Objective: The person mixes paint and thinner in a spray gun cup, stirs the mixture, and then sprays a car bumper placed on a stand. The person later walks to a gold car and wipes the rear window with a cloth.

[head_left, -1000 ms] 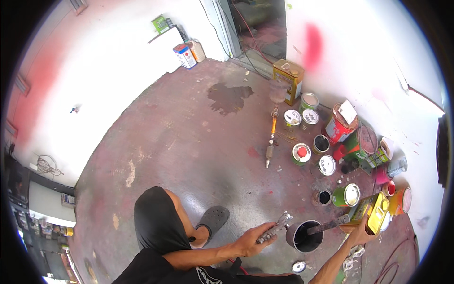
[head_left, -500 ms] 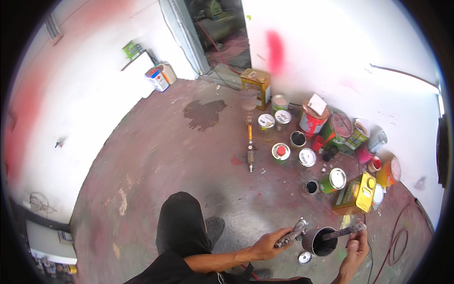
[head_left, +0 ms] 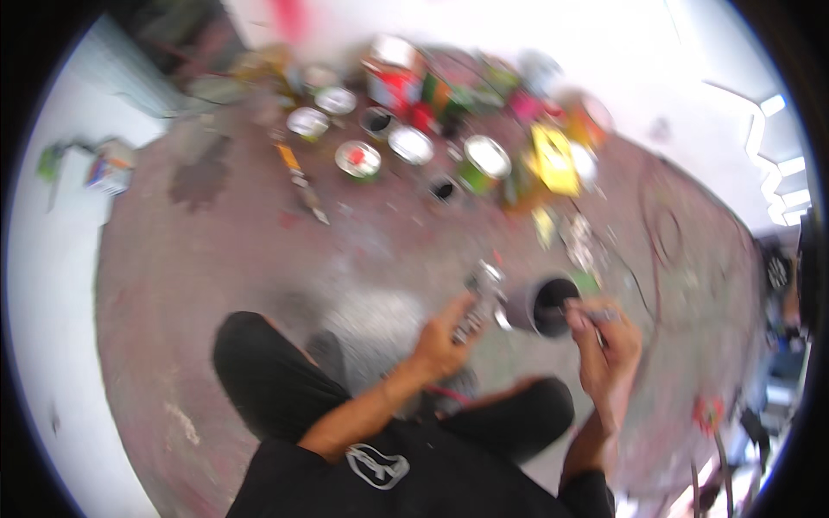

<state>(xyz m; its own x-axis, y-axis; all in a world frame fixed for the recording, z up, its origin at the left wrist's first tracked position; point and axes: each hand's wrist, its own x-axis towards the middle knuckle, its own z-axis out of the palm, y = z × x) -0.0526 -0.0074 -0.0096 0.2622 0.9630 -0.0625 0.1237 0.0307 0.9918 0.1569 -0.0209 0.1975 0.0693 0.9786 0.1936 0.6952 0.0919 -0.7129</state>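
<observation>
We hold L fingers clamped on spray gun (head_left: pixel 485 293) grip (L hand (head_left: pixel 445 341)); R fingers pinched on stir stick (head_left: pixel 607 314) (R hand (head_left: pixel 609 341)), lower end in dark cup (head_left: pixel 521 306), R of gun, betw. hands. Beyond: yellow-topped can (head_left: pixel 555 160) & green tin (head_left: pixel 486 158) on flr.

cans (head_left: pixel 485 157): blurred | metal tool (head_left: pixel 486 289): blurred, partly hidden | cup (head_left: pixel 520 305): inside indistinct

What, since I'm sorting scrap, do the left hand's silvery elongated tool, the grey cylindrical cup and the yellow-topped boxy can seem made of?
Silvery elongated tool: probably bare metal, shiny, judging by bright highlights. Grey cylindrical cup: metal or plastic, matte; its wall looks dull, blurred. Yellow-topped boxy can: likely painted metal, given its evenly coloured top.
</observation>
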